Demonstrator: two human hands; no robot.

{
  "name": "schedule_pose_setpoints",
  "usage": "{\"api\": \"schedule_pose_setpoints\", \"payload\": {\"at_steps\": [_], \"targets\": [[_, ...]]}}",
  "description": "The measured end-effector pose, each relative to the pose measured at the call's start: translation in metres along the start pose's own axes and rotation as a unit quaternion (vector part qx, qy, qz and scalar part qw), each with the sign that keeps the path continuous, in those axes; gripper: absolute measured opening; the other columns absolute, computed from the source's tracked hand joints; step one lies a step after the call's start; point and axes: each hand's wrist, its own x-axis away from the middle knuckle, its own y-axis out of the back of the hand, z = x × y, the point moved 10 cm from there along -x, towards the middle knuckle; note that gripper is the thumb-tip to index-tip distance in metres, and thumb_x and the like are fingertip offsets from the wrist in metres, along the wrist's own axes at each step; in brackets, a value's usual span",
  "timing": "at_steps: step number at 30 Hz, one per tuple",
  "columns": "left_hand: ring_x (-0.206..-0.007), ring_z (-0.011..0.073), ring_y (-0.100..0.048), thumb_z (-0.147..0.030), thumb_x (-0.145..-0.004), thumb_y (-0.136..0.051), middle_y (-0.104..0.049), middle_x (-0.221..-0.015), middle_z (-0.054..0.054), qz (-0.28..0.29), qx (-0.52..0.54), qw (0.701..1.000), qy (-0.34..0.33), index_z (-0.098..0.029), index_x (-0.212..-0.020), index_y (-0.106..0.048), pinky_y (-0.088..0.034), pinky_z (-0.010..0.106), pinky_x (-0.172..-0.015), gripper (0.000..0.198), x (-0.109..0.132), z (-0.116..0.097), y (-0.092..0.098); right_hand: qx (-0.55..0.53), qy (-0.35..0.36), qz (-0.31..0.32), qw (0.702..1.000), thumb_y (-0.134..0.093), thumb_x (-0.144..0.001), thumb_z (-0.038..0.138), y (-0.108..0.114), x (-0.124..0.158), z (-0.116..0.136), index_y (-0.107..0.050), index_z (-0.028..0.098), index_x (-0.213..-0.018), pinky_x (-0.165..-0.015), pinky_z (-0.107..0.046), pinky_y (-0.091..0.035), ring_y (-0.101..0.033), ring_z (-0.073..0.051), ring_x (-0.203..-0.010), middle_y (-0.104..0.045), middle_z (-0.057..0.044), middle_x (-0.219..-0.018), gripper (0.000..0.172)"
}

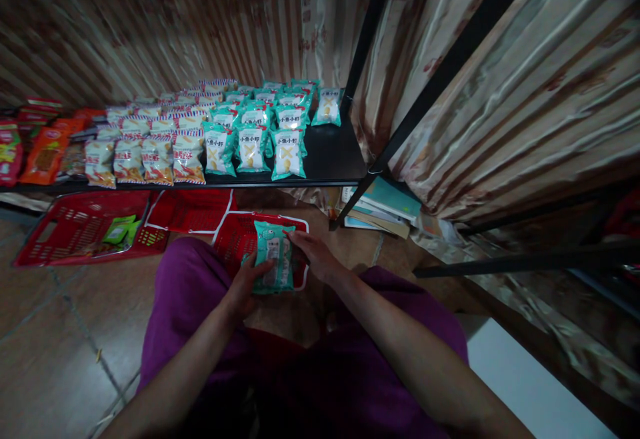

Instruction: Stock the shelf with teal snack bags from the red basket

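Note:
Between my knees, a teal snack bag is held in both hands over a red basket with a white-edged rim. My left hand grips the bag's lower left side, thumb across its front. At the upper right corner, my right hand pinches the bag's edge. Whether more than one bag is in the grip I cannot tell. Ahead on a black shelf stand rows of matching teal snack bags, one set apart at the right end. White-and-orange snack bags stand left of them.
Orange snack packets fill the shelf's left part. On the floor, a larger red basket holds green packets. Black shelf posts slant at the right, near stacked books and a white board-like surface. Striped curtains hang behind.

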Motion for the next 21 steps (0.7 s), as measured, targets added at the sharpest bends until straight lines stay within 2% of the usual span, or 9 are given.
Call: {"api": "schedule_pose_setpoints", "payload": {"at_steps": [4,11,15,21], "targets": [[-0.083,0.0210,-0.069,-0.023,-0.062,-0.078,-0.070,-0.095,0.006,0.010,-0.007,1.000,-0.001,-0.019,-0.113,-0.058,-0.056,0.031,-0.074,0.055,0.002,0.003,0.000,-0.039,-0.015,-0.018,0.999,-0.079,-0.056,0.049,0.003,-0.001,-0.003,-0.067,0.018,-0.071,-0.057,-0.024,-0.044,-0.058,-0.012,-0.059,-0.066,0.002,-0.065,0.036],[-0.091,0.0219,-0.068,-0.025,-0.060,-0.080,-0.069,-0.103,0.008,0.020,-0.018,1.000,0.002,-0.018,-0.111,-0.058,-0.055,0.031,-0.080,0.055,0.004,0.004,-0.006,-0.038,-0.001,-0.042,0.998,-0.079,-0.055,0.046,0.010,-0.003,-0.001,-0.067,0.017,-0.067,-0.055,-0.022,-0.041,-0.054,-0.010,-0.056,-0.064,0.003,-0.061,0.034],[-0.093,0.0227,-0.067,-0.028,-0.060,-0.081,-0.069,-0.100,0.008,0.022,-0.023,0.999,0.005,-0.019,-0.113,-0.059,-0.055,0.033,-0.081,0.058,0.004,0.005,-0.008,-0.034,-0.004,-0.060,0.998,-0.078,-0.056,0.046,0.014,-0.004,-0.002,-0.069,0.017,-0.069,-0.058,-0.025,-0.043,-0.057,-0.012,-0.058,-0.067,0.002,-0.064,0.033],[-0.092,0.0224,-0.067,-0.024,-0.062,-0.079,-0.070,-0.097,0.007,0.022,-0.019,1.000,0.013,-0.018,-0.115,-0.057,-0.055,0.033,-0.081,0.057,0.001,0.012,-0.003,-0.017,-0.001,-0.065,0.998,-0.076,-0.058,0.045,0.016,-0.004,-0.002,-0.067,0.017,-0.065,-0.054,-0.025,-0.040,-0.054,-0.011,-0.054,-0.065,0.001,-0.061,0.030]]}}
